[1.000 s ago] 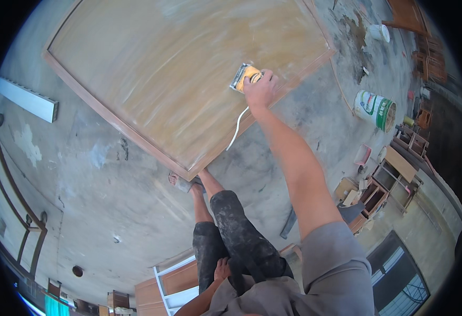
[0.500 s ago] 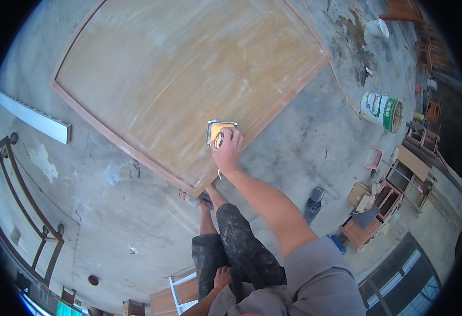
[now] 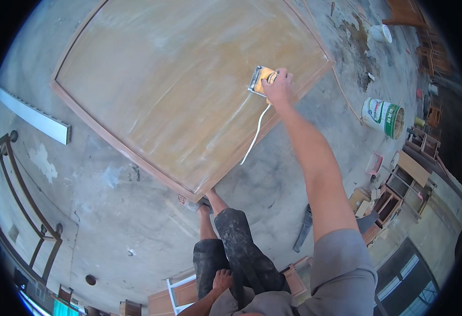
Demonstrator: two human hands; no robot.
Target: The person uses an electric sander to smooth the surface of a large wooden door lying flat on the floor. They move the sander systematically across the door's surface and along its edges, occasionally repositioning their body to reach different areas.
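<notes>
My right hand [image 3: 279, 87] is wrapped around an orange-yellow electric sander [image 3: 263, 80] with a grey rectangular base. The sander sits on a large wooden panel [image 3: 152, 95], close to its right edge. The panel's face is tan with pale dusty streaks, and a reddish-brown frame borders it. From the sander a white cord [image 3: 256, 138] trails down over the panel's edge. My left hand [image 3: 222, 279] holds nothing and lies on my dusty dark trousers at the thigh, its fingers resting on the cloth.
A white-and-green bucket [image 3: 382, 117] lies tipped on the concrete floor at right, near a thin hose [image 3: 347, 96]. Wooden furniture parts [image 3: 394, 200] are piled at lower right. A white bar [image 3: 33, 117] and a brown metal frame [image 3: 28, 205] are at left.
My right hand has carried the sander up and to the right along the panel. My arm is stretched farther out, and more white cord shows. My left hand stays on my thigh.
</notes>
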